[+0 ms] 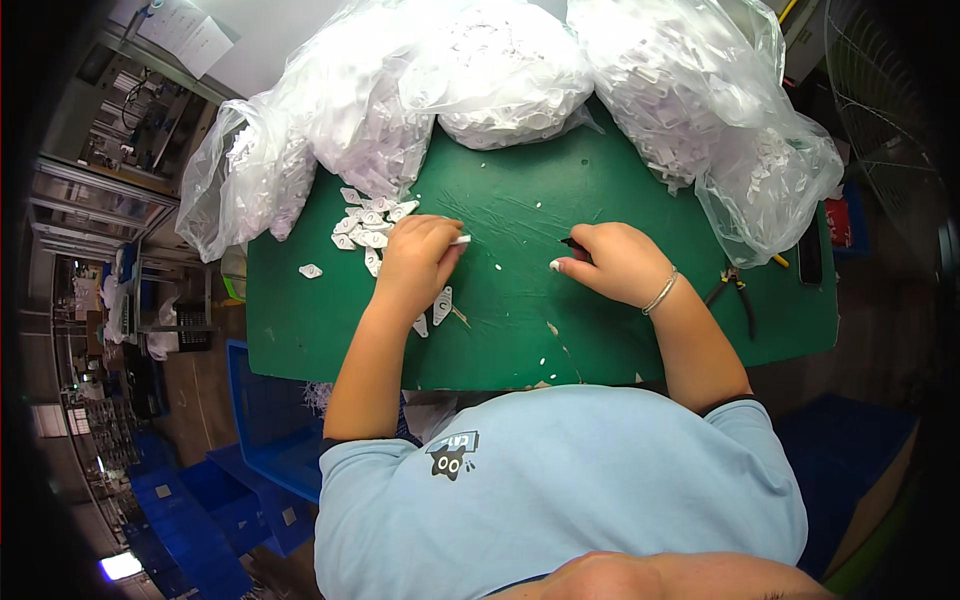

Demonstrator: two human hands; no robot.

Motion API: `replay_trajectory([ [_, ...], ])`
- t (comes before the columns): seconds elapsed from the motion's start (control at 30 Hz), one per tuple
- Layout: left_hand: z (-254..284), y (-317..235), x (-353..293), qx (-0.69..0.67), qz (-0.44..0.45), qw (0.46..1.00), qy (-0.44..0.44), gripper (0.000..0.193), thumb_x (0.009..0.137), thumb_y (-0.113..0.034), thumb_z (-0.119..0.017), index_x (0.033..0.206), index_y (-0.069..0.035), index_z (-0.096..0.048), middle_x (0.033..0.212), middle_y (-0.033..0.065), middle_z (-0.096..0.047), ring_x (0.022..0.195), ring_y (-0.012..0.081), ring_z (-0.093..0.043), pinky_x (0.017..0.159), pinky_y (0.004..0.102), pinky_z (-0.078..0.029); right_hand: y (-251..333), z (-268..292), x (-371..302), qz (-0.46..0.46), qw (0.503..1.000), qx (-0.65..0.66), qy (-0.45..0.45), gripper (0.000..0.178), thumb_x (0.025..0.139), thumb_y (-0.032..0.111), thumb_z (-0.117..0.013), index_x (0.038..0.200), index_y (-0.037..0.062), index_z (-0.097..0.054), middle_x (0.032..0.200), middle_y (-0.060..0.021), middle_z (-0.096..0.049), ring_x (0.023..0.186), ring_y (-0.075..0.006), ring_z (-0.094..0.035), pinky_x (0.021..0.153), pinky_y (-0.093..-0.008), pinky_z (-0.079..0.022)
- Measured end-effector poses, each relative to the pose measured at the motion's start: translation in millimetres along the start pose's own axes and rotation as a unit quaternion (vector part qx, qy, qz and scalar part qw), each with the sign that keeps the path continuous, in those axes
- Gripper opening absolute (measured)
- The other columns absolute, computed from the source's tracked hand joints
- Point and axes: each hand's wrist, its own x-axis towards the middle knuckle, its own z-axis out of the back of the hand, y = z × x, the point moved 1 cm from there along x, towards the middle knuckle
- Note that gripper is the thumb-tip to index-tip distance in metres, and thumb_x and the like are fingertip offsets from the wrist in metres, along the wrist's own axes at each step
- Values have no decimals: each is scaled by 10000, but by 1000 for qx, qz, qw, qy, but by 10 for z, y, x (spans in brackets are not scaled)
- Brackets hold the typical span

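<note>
A workshop with metal shelves on the left and blue plastic crates (262, 420) near the floor surrounds a table covered with a dark green mat (640, 330), flat and a little scratched. On the far side of the mat lie big clear plastic bags (500, 75), thin and wrinkled, full of small white plastic parts. A loose heap of the same white parts (367, 225), flat with rounded corners, lies at the far left of the mat, just beside the left hand (415, 262). This hand is curled, its fingers pinched on a small white piece (459, 240) that sticks out to the right. Two more white parts (441, 304) lie on the mat near its wrist. The right hand (612, 262) is well apart from the left one, closed loosely around a thin dark tool (570, 242); only the tip of it shows, so I cannot tell its kind. A thin silver bracelet (661, 293) goes around the right wrist. Pliers with dark handles (738, 290) lie at the right edge of the mat, and a black phone (810, 254) is beside them.
</note>
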Motion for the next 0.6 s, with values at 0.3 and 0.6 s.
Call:
replay_trajectory([
  [0.3,-151,-583,499,-222,4,969,-109,336,823,37,-636,1148,-48,-660,889,82,-582,734,179,-549,641,264,-445,31,72,-10,58,982,150,-96,308,877,280,-646,811,9,-517,663,-113,-533,569,-251,-490,543,-349,-399],
  [0.6,-431,-630,379,-240,-41,966,-86,385,766,49,-695,1135,-58,-672,904,75,-540,682,169,-555,581,272,-456,46,17,-44,121,972,129,-157,314,918,270,-596,765,21,-482,669,-151,-512,600,-326,-505,555,-405,-405],
])
